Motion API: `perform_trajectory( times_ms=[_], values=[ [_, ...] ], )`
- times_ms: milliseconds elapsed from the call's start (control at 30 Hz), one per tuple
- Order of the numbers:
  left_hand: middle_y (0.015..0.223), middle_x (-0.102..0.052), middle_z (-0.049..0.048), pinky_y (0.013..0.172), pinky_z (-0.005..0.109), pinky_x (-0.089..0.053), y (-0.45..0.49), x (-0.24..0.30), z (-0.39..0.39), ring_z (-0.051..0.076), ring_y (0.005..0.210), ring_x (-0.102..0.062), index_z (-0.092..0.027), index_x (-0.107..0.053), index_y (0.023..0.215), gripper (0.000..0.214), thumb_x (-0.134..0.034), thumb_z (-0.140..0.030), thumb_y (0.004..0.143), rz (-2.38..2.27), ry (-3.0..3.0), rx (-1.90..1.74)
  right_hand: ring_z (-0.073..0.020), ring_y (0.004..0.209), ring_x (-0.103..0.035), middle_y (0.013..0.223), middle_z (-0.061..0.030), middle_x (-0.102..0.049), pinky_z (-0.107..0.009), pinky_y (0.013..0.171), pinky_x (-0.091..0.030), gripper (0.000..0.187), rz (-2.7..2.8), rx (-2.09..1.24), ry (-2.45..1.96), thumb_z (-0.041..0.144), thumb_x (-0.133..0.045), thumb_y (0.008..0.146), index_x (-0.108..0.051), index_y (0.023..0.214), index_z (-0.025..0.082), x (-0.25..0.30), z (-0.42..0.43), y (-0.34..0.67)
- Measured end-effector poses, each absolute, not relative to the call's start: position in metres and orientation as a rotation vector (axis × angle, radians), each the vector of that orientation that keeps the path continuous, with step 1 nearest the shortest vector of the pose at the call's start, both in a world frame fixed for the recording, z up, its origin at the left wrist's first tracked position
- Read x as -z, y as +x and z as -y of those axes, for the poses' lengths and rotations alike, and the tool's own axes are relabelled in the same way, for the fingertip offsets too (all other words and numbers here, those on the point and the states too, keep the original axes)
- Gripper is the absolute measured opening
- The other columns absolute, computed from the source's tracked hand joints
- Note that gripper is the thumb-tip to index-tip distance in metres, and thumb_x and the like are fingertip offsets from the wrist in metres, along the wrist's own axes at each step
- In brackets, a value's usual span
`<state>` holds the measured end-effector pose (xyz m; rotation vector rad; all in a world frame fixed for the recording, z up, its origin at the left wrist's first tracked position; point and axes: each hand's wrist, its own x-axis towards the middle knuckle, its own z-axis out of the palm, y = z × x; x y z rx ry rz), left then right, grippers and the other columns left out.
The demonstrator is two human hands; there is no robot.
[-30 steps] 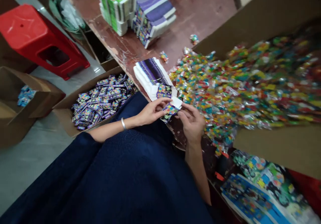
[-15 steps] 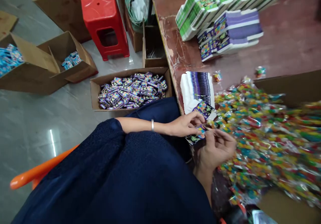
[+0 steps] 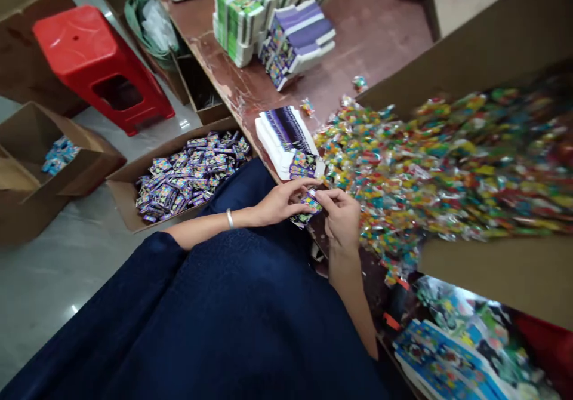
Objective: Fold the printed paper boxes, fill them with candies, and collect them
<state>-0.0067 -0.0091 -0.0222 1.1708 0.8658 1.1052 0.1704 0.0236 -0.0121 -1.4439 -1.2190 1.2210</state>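
Observation:
Between both hands, just off the table's edge, is a small purple printed candy box (image 3: 308, 203). My left hand (image 3: 286, 200), with a bracelet at the wrist, grips it from the left. My right hand (image 3: 339, 212) pinches its upper right end between thumb and fingers. Beyond the hands lies a row of flat purple and white cartons (image 3: 286, 134) on the table, a few of them fanned at the near end. Right of the hands spreads a large heap of wrapped colourful candies (image 3: 403, 173). Whether candy is inside the held box is hidden.
A carton (image 3: 123, 200) of filled purple boxes (image 3: 192, 176) stands at the left by my leg. Bundled green cartons (image 3: 250, 9) and purple cartons (image 3: 298, 36) are at the back. A red stool (image 3: 85, 48) stands on the floor. Blue printed packs (image 3: 443, 358) lie lower right.
The view has swung to the right, so things sit further left. My right fingers have closed in on the end of the candy box, which both hands still hold.

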Motion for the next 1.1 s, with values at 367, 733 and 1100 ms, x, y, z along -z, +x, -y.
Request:
perform_trajectory(
  times_ms=[367,733,1100],
  values=[
    [0.111,-0.067,0.0069,0.078,0.026,-0.056,0.001,0.035,0.003,0.014,0.09,-0.061,-0.019,-0.063,0.139,0.057,-0.081,-0.019,0.084,-0.898,1.228,-1.048,-0.0135,0.059,-0.059,0.063,0.0023,-0.07,-0.028,0.061,-0.049,0.024,1.098,-1.256,-1.472,0.038,-0.087,0.072,-0.072,0.067,0.02,0.013,-0.014,0.178],
    [0.095,-0.074,0.0053,0.064,0.021,-0.049,-0.007,0.025,0.001,0.009,0.069,-0.06,-0.014,-0.072,0.106,0.028,-0.077,-0.036,0.088,-0.971,1.171,-0.987,-0.022,0.102,-0.074,0.108,-0.0062,-0.076,-0.038,0.089,-0.063,0.018,1.483,-1.136,-1.264,0.04,-0.078,0.088,-0.08,0.097,0.025,0.012,0.006,0.18],
    [0.083,-0.064,0.004,0.079,0.037,-0.056,-0.22,-0.005,0.025,0.018,0.071,-0.062,-0.018,-0.075,0.097,0.011,-0.069,-0.017,0.088,-2.009,1.926,0.024,-0.0195,0.066,-0.067,0.086,-0.0079,-0.076,-0.036,0.069,-0.058,0.037,1.657,-0.874,-1.657,0.044,-0.062,0.094,-0.078,0.111,0.017,0.029,-0.051,0.198]
  ],
)
